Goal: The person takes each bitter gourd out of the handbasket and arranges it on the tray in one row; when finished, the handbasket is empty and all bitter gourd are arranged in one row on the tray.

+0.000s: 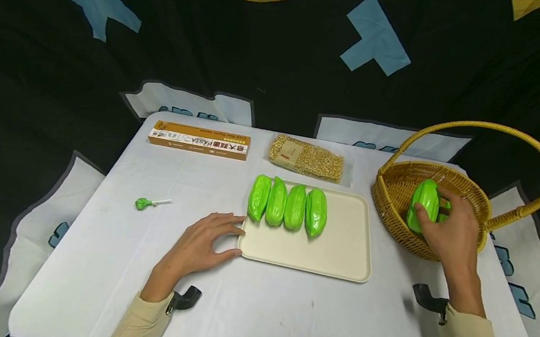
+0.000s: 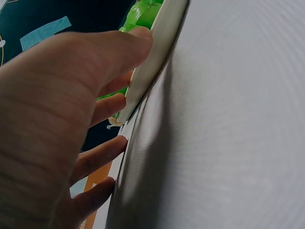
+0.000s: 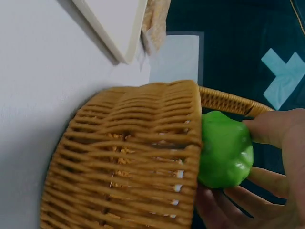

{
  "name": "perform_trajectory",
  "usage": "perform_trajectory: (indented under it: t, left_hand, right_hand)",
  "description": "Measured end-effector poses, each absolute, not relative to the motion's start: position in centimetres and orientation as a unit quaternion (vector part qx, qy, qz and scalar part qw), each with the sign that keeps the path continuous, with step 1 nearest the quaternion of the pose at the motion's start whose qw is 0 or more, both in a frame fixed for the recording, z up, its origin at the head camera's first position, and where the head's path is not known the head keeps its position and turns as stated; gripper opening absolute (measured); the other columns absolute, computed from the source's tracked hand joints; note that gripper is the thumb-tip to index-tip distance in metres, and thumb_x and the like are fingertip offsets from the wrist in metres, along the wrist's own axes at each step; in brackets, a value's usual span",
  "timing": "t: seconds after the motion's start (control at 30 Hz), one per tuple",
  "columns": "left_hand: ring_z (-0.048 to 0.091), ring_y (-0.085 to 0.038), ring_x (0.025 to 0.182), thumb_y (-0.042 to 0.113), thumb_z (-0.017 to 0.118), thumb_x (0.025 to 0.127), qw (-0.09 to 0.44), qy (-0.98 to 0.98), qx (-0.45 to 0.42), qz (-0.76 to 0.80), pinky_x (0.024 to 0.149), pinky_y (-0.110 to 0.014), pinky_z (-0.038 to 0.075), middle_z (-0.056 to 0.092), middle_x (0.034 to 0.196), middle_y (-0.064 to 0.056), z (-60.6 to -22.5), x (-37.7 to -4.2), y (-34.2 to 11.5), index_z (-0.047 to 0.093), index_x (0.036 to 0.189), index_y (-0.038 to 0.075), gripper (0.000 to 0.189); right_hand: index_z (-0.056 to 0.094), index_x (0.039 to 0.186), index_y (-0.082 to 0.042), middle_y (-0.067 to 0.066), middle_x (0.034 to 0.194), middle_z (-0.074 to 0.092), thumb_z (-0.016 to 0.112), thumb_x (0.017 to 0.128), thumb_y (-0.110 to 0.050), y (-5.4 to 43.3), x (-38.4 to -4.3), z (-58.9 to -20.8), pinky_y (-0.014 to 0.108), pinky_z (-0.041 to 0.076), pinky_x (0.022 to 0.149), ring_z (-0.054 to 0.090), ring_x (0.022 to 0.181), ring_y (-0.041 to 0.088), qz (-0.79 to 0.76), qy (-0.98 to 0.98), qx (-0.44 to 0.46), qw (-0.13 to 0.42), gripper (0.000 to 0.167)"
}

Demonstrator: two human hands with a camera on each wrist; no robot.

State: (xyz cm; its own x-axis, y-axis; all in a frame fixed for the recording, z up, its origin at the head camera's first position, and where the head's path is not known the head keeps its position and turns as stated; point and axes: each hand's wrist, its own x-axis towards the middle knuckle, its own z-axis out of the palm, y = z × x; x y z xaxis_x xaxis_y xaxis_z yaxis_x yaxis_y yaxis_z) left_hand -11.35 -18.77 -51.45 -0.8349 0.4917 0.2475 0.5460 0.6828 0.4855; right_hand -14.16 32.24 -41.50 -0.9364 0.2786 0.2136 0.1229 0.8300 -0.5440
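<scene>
A cream tray (image 1: 335,254) lies at the table's middle with several green ridged gourds (image 1: 287,206) in a row along its far left part. My left hand (image 1: 206,240) rests on the table, fingers straight, thumb and fingertips touching the tray's left edge (image 2: 152,71). My right hand (image 1: 450,227) is over the wicker basket (image 1: 392,200) at the right and grips another green gourd (image 1: 423,202) (image 3: 224,150), held above the basket's rim (image 3: 157,119). More green shows under it inside the basket.
A long orange pasta box (image 1: 199,140) and a clear bag of yellow kernels (image 1: 307,158) lie behind the tray. A small green wrapped lollipop (image 1: 144,203) sits at the left. The basket's tall handle (image 1: 536,154) arches over its right side. Dark cloth surrounds the white table.
</scene>
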Motion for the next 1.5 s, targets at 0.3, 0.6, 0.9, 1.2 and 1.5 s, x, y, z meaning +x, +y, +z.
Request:
perform_trajectory:
  t: [0.3,0.6,0.9,1.2,1.5]
  left_hand:
    - [0.057,-0.026,0.144,0.042,0.089,0.090,0.048,-0.917,-0.283,-0.277,0.119,-0.050,0.048,0.064,0.152,0.005,-51.4,-11.3,-18.8,0.080,0.122,0.023,0.039]
    - [0.057,-0.025,0.144,0.043,0.089,0.090,0.049,-0.916,-0.284,-0.280,0.119,-0.048,0.048,0.064,0.152,0.006,-51.6,-11.3,-18.8,0.080,0.122,0.023,0.039]
    - [0.056,-0.026,0.144,0.042,0.089,0.090,0.049,-0.917,-0.281,-0.277,0.119,-0.050,0.048,0.064,0.152,0.006,-51.6,-11.3,-18.8,0.080,0.122,0.023,0.039]
    - [0.057,-0.026,0.144,0.043,0.089,0.090,0.049,-0.916,-0.284,-0.279,0.119,-0.049,0.049,0.064,0.152,0.006,-51.7,-11.4,-18.8,0.080,0.122,0.023,0.038]
    - [0.057,-0.027,0.144,0.043,0.089,0.090,0.050,-0.916,-0.283,-0.279,0.119,-0.049,0.049,0.065,0.151,0.004,-51.6,-11.3,-18.8,0.080,0.122,0.023,0.039]
  right_hand:
    - [0.055,0.153,0.003,0.033,0.142,0.058,0.077,0.098,-0.027,30.2,-13.2,-41.3,0.068,0.055,0.093,0.060,0.121,0.053,0.289,-0.936,-0.072,0.186,0.067]
    - [0.058,0.148,0.004,0.034,0.140,0.060,0.083,0.093,-0.020,28.1,-13.0,-42.3,0.070,0.046,0.109,0.060,0.122,0.053,0.314,-0.927,-0.027,0.204,0.065]
    - [0.061,0.145,0.004,0.031,0.133,0.063,0.083,0.093,-0.018,25.8,-12.6,-43.8,0.056,0.056,0.086,0.067,0.113,0.050,0.327,-0.924,-0.012,0.197,0.061]
    - [0.061,0.144,0.005,0.032,0.129,0.063,0.084,0.094,-0.017,23.9,-13.0,-46.2,0.056,0.060,0.081,0.067,0.109,0.048,0.337,-0.926,0.008,0.172,0.060]
    - [0.058,0.147,0.004,0.030,0.135,0.061,0.082,0.097,-0.022,22.2,-13.3,-47.6,0.061,0.063,0.087,0.069,0.115,0.049,0.355,-0.928,0.005,0.113,0.061]
